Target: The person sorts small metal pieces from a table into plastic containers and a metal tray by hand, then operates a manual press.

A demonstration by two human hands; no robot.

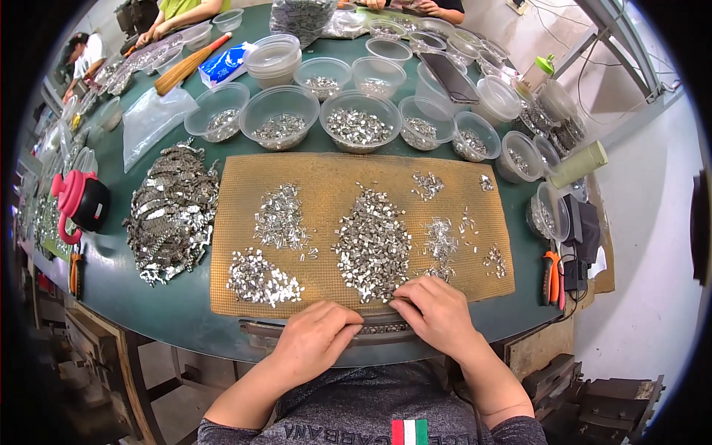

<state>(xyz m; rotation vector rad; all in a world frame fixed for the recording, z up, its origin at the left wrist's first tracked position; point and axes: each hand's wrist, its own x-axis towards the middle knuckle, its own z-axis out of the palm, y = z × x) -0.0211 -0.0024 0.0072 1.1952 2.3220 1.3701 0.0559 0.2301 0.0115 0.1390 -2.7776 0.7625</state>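
Observation:
A brownish ribbed mat (319, 170) bears heaps of small silver metal pieces, the largest being the middle pile (373, 245). Along its near edge runs a dark narrow bar (256, 326) with a strip of small metal links (384, 328) showing between my hands. My left hand (317, 337) is closed, thumb and forefinger pressed together at the strip's left end. Whatever is between those fingertips is too small to make out. My right hand (437, 311) is also closed in a pinch, its fingertips beside the near end of the middle pile; their contents are hidden.
Clear plastic bowls of metal pieces (360, 126) line the mat's far side. Left lie a heap of linked metal strips (172, 211) and a pink-black cup (81, 200). Orange-handled pliers (550, 278) rest at right. A phone (450, 77) lies on bowls. Other people sit across the table.

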